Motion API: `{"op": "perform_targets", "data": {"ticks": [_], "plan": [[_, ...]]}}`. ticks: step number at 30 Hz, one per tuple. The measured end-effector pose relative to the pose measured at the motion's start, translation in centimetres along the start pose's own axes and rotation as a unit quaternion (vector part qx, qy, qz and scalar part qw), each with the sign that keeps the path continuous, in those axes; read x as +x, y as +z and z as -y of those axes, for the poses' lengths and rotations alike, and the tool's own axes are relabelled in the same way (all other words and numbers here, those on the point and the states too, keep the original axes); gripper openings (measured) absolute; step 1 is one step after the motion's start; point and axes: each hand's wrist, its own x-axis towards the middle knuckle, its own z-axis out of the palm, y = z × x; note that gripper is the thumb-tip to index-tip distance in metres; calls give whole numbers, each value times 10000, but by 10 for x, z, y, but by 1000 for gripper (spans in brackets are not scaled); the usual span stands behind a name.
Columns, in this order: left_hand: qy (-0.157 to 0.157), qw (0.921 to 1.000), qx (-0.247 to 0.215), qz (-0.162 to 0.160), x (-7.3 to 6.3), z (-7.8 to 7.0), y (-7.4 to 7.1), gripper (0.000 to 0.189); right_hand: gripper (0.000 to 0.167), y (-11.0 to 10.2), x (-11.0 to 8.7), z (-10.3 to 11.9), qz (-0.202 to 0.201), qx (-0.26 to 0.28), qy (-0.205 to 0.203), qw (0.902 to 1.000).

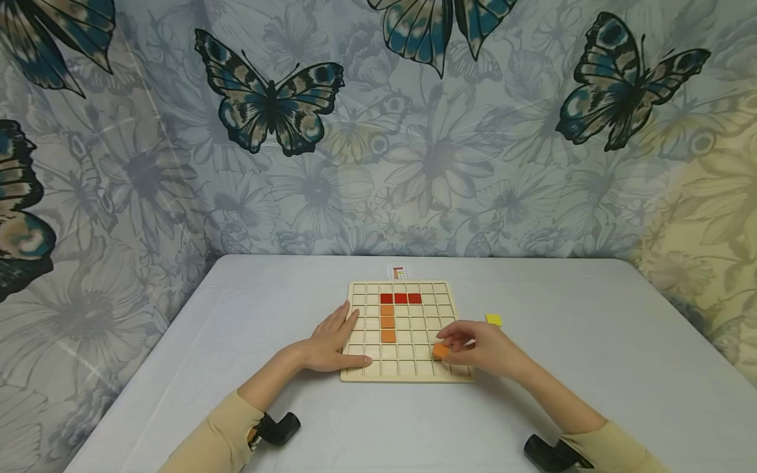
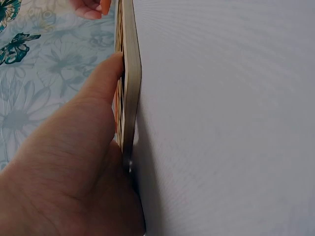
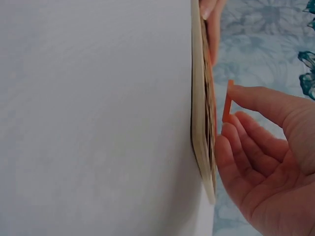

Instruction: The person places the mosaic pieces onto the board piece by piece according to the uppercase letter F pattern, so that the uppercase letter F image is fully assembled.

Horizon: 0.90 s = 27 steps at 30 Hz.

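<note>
A square wooden grid board (image 1: 414, 361) lies on the white table. Three red tiles (image 1: 401, 298) sit in a row near its far edge, and three orange tiles (image 1: 387, 322) run down below the leftmost red one. My left hand (image 1: 330, 341) rests on the board's left side, fingers straight and thumb along the near left corner. Between thumb and fingers my right hand (image 1: 481, 348) pinches a thin orange tile (image 3: 228, 102), held over the board's right part; in the head view the same tile (image 1: 440, 351) shows at the fingertips.
A yellow tile (image 1: 493, 320) lies on the table right of the board. Behind the board is a small card (image 1: 399, 272) printed with a coloured grid pattern. A butterfly-patterned backdrop (image 1: 426, 164) rises behind the table (image 1: 296, 282).
</note>
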Motion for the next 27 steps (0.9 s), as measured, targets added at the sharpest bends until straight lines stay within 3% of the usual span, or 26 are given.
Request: {"op": "perform_targets", "data": {"ticks": [13,22,27], "plan": [[7,10000,88,-3,1,1,1,107,28,21,24,16,226,-219,-378,9988],[72,10000,-39,13,-5,-10,-8,104,20,39,40,28,439,-365,-483,9972],[153,9998,-80,-21,-6,-9,-8,105,17,46,44,33,438,-589,-530,9959]]}}
